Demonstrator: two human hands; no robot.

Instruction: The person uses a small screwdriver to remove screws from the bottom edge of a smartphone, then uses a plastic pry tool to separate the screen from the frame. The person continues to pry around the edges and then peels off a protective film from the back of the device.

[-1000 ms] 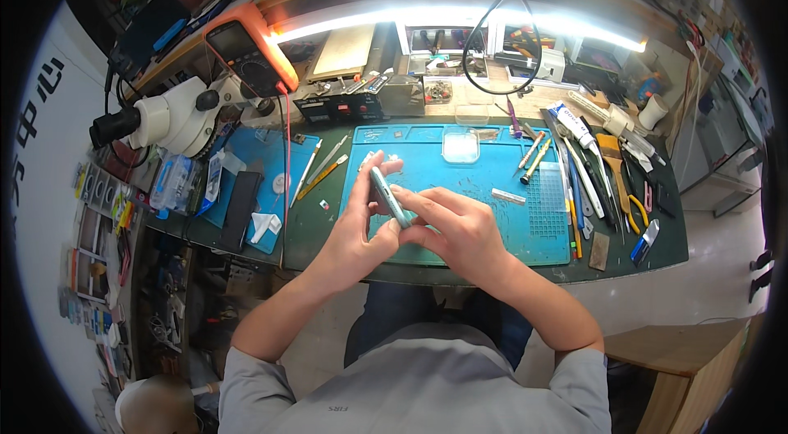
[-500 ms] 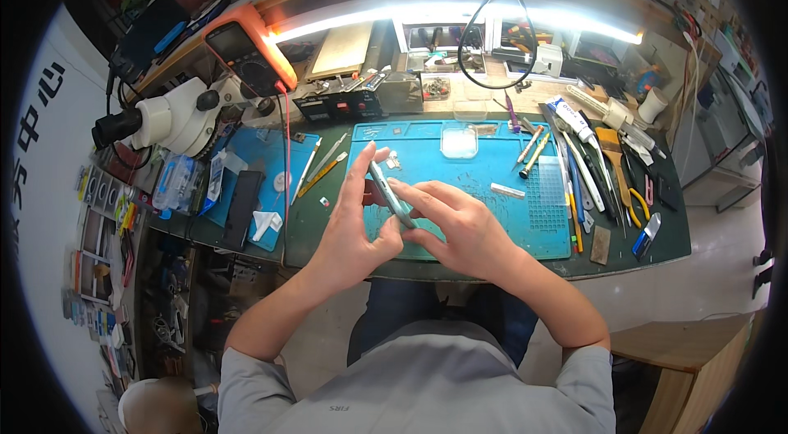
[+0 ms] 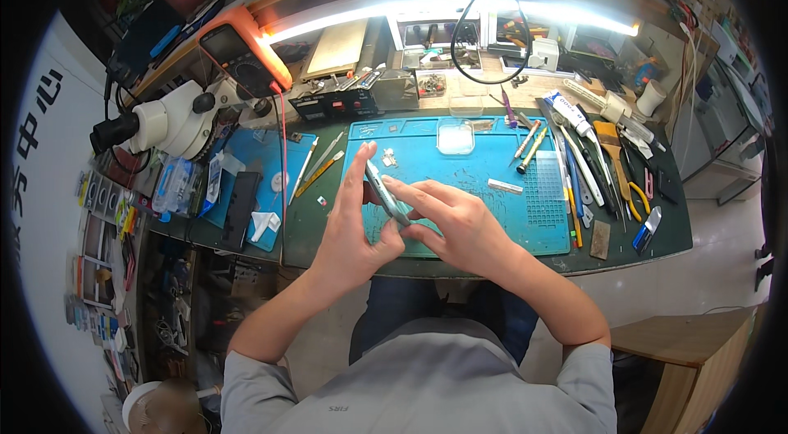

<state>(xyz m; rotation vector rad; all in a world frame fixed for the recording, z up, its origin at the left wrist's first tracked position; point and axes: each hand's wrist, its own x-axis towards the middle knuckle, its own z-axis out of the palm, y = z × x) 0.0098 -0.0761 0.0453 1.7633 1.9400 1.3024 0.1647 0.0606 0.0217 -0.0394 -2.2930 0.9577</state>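
A slim phone (image 3: pixel 382 193) is tilted on edge between my two hands, above the near part of the blue work mat (image 3: pixel 443 249). My left hand (image 3: pixel 351 225) supports it from the left, fingers stretched up along its back and thumb at its lower end. From the right, my right hand (image 3: pixel 450 219) grips the phone's edge, index finger near its upper part and thumb at its lower end. Small pale parts (image 3: pixel 388 158) lie on the mat just beyond the phone. Farther back on the mat stands a clear square box (image 3: pixel 455 139).
Brushes, pliers, tweezers and a tube (image 3: pixel 566 108) crowd the right side. On the left are a microscope (image 3: pixel 168 124), a black bar-shaped object (image 3: pixel 241 208) and an orange multimeter (image 3: pixel 244 52) with a red lead. A black cable (image 3: pixel 454 48) loops down at the back.
The hands keep nearly the same hold on the phone. The view has shifted slightly, so the bench things sit a little farther left and up.
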